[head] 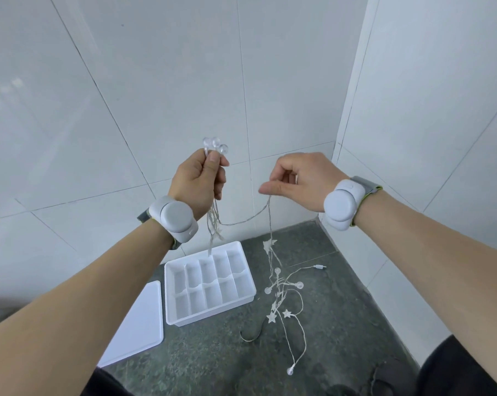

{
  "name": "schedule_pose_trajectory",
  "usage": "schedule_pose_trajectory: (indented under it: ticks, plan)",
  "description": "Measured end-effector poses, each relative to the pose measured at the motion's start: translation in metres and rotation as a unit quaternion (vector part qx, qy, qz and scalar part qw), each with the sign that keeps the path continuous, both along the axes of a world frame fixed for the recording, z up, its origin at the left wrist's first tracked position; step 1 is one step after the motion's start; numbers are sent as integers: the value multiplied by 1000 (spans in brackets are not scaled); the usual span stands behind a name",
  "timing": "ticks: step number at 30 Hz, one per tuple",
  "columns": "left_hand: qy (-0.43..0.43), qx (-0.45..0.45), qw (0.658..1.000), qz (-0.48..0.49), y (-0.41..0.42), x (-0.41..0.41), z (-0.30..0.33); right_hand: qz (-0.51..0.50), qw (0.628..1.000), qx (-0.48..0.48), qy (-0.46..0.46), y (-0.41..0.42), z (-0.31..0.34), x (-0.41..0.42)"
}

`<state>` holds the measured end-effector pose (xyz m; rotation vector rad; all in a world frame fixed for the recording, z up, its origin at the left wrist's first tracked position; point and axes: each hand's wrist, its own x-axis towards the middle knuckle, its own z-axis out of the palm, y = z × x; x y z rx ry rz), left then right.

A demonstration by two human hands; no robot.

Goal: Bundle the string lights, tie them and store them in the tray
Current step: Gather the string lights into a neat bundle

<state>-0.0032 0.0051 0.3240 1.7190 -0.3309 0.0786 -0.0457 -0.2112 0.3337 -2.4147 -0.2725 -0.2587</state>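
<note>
While both hands (197, 178) (301, 178) pinch string lights (276, 284), tray (210, 282) + lid (138, 318) below

The thin wire string lights (273, 281) are pale silver-white, with clear round bulbs and whitish stars; the compartmented plastic tray (210, 284) is plain white; the flat rectangular plastic lid (138, 324) beside it is white too; the speckled stone floor (341, 295) is dark grey-green; the glossy tiled walls (156, 81) are white with thin grey joints; the rounded plastic wrist devices (176, 221) are light grey.
</note>
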Motion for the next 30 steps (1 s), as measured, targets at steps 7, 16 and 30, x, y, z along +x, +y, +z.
schedule_pose_trajectory:
  ticks: [7, 16, 30]
  plan:
    - [37, -33, 998, -40, -32, -10, -23, -25, 992, 106, -60, 12, 4, 2]
    - [88, -101, 987, -89, -53, -22, -20, -67, 988, 110, -81, 20, 4, 8]
    - [11, 21, 994, -103, -37, -16, -10, -74, 983, 148, -80, 14, 6, 3]
